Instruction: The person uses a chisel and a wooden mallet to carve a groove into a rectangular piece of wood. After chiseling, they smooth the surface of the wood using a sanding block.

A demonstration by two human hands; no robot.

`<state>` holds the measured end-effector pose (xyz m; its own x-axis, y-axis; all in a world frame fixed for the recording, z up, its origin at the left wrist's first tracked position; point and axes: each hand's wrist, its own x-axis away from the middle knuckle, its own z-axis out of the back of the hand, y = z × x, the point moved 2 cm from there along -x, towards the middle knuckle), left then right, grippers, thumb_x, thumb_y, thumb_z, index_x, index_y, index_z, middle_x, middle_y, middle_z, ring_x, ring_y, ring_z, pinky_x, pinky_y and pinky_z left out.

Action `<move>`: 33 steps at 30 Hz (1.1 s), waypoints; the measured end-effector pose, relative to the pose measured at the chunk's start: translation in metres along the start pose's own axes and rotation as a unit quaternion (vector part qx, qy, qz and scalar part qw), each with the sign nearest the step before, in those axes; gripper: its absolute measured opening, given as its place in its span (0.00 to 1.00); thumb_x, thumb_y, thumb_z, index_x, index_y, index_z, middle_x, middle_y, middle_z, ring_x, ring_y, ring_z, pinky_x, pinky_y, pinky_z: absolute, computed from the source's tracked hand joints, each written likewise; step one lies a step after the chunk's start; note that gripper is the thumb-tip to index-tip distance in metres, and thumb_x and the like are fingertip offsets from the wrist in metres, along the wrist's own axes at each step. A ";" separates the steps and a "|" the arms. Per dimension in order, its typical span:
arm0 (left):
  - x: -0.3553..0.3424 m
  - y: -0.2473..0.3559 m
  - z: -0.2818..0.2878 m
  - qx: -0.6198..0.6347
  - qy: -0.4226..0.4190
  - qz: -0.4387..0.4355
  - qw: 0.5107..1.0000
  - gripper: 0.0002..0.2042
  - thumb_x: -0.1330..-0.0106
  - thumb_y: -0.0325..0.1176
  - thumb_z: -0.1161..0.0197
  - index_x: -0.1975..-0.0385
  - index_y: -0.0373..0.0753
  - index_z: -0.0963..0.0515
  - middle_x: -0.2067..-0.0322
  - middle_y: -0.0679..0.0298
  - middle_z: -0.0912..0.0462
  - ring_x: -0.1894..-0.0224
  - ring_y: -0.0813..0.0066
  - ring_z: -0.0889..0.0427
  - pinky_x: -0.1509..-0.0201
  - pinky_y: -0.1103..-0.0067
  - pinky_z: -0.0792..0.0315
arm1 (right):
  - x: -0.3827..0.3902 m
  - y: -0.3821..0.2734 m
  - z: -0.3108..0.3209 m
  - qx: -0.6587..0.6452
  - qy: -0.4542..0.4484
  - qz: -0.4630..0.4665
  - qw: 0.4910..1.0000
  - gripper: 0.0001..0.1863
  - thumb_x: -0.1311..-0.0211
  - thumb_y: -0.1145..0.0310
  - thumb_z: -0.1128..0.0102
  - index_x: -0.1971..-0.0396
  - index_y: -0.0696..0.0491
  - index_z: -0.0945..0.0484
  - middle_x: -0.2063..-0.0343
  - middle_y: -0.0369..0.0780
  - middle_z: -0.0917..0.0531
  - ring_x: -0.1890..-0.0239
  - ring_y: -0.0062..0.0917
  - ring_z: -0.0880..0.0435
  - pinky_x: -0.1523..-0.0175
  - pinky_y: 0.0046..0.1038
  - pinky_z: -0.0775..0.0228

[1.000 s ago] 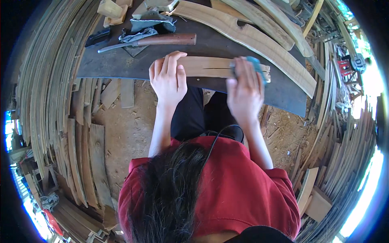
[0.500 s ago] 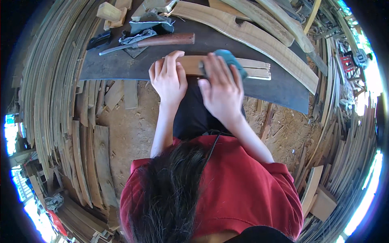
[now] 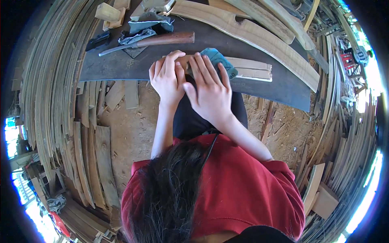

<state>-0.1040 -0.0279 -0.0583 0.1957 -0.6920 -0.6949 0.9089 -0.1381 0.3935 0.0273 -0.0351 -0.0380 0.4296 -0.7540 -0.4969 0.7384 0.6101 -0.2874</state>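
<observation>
A short wooden piece (image 3: 254,69) with split-looking grooves at its right end lies along the near edge of the dark worktable (image 3: 279,90). My left hand (image 3: 168,81) is closed around its left end, fingers curled over the top. My right hand (image 3: 211,91) presses a folded teal sheet of sandpaper (image 3: 222,60) onto the middle of the wood, its fingers laid long over the sheet and the thumb on the near side. The hands are close together and hide much of the wood between them.
Behind the hands lies a chisel-like tool with a wooden handle (image 3: 172,38), beside crumpled grey sandpaper (image 3: 150,24). A long curved board (image 3: 259,34) spans the table's far right. A wooden block (image 3: 108,12) stands far left. Stacked planks (image 3: 52,81) line the left side.
My right hand has slid left along the wood with the sandpaper, coming up beside my left hand. The left hand keeps its place on the wood.
</observation>
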 end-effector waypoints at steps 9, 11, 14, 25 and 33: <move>0.001 0.004 0.004 0.016 0.007 0.001 1.000 0.12 0.43 0.25 0.48 0.61 0.47 0.23 0.60 0.72 0.18 0.62 0.66 0.24 0.50 0.70 0.36 | 0.020 0.092 0.044 0.146 0.013 -0.151 0.978 0.37 0.34 0.41 0.60 0.33 0.52 0.41 0.35 0.44 0.35 0.32 0.36 0.39 0.30 0.46 0.55; -0.003 0.006 0.006 0.013 0.001 -0.003 1.000 0.12 0.43 0.25 0.48 0.61 0.47 0.24 0.60 0.72 0.18 0.62 0.66 0.24 0.50 0.70 0.36 | 0.000 0.071 0.026 0.149 0.001 -0.112 0.983 0.42 0.36 0.36 0.62 0.35 0.56 0.38 0.35 0.45 0.35 0.33 0.37 0.37 0.30 0.48 0.54; -0.004 0.006 0.003 -0.004 -0.012 0.000 1.000 0.13 0.43 0.26 0.47 0.59 0.47 0.24 0.60 0.71 0.18 0.62 0.66 0.24 0.50 0.70 0.36 | -0.020 0.027 0.008 0.066 -0.039 -0.048 0.996 0.44 0.38 0.33 0.62 0.38 0.59 0.35 0.36 0.46 0.34 0.34 0.37 0.36 0.31 0.48 0.53; -0.003 0.009 0.006 0.001 0.007 -0.006 1.000 0.13 0.46 0.25 0.47 0.61 0.45 0.24 0.60 0.70 0.18 0.62 0.67 0.25 0.51 0.70 0.35 | 0.020 0.082 0.050 0.085 -0.031 -0.109 0.990 0.33 0.34 0.46 0.55 0.35 0.52 0.37 0.35 0.42 0.34 0.33 0.36 0.37 0.30 0.45 0.54; -0.001 0.004 -0.001 -0.013 0.003 -0.012 1.000 0.13 0.45 0.27 0.46 0.60 0.44 0.24 0.58 0.69 0.18 0.60 0.67 0.24 0.49 0.70 0.35 | -0.007 -0.001 0.006 0.000 -0.029 0.013 1.000 0.36 0.37 0.42 0.53 0.38 0.55 0.34 0.38 0.44 0.31 0.35 0.33 0.34 0.31 0.45 0.52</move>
<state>-0.1007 -0.0271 -0.0568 0.1753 -0.6837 -0.7084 0.9226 -0.1371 0.3607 0.0264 -0.0317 -0.0295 0.4774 -0.7508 -0.4564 0.7270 0.6293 -0.2748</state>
